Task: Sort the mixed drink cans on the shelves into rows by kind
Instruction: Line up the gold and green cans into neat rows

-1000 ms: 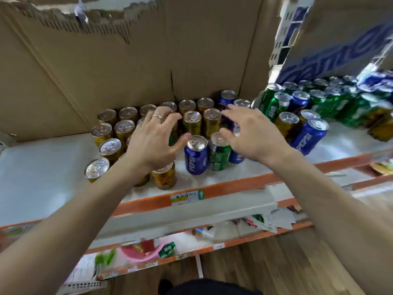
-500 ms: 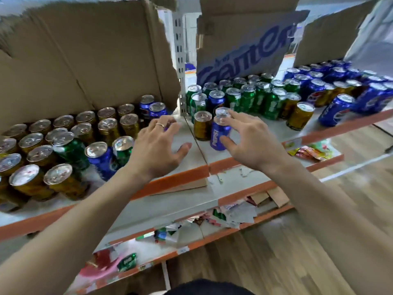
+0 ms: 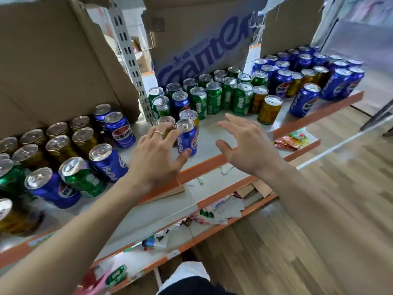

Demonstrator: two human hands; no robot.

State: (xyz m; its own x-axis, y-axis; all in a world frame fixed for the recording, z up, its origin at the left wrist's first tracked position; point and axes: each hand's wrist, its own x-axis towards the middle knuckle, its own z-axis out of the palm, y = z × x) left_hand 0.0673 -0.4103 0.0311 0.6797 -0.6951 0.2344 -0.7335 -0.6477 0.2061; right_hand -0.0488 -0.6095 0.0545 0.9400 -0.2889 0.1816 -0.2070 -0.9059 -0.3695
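Drink cans (image 3: pixel 213 96) stand mixed on a white shelf (image 3: pixel 214 133) with an orange front edge, seen from above. At nine o'clock, gold cans (image 3: pixel 57 145) crowd the back of the left bay. Blue Pepsi cans (image 3: pixel 108 162) and a green can (image 3: pixel 83 177) stand in front of them, and brown cardboard (image 3: pixel 53 60) rises behind.

At the centre is the left hand (image 3: pixel 157 160), a ring (image 3: pixel 159 133) on one finger, its grip apart. The fingers are spread over a half-hidden can (image 3: pixel 165 121), and the thumb tip rests against the lower side of a single Pepsi can (image 3: pixel 187 141) at the hand's two o'clock. Just right of that can, the right hand (image 3: pixel 248 145) hovers above bare shelf, grip apart, fingers spread and slightly bent, holding nothing. At six o'clock, a lower shelf (image 3: pixel 191 228) carries paper scraps (image 3: pixel 223 209).

At one o'clock, rows of green cans (image 3: pixel 240 99) stand before a cardboard sheet with blue lettering (image 3: pixel 202 45). At two o'clock stands a block of blue cans (image 3: pixel 306 101). At four o'clock lies wooden floor (image 3: pixel 319 188).
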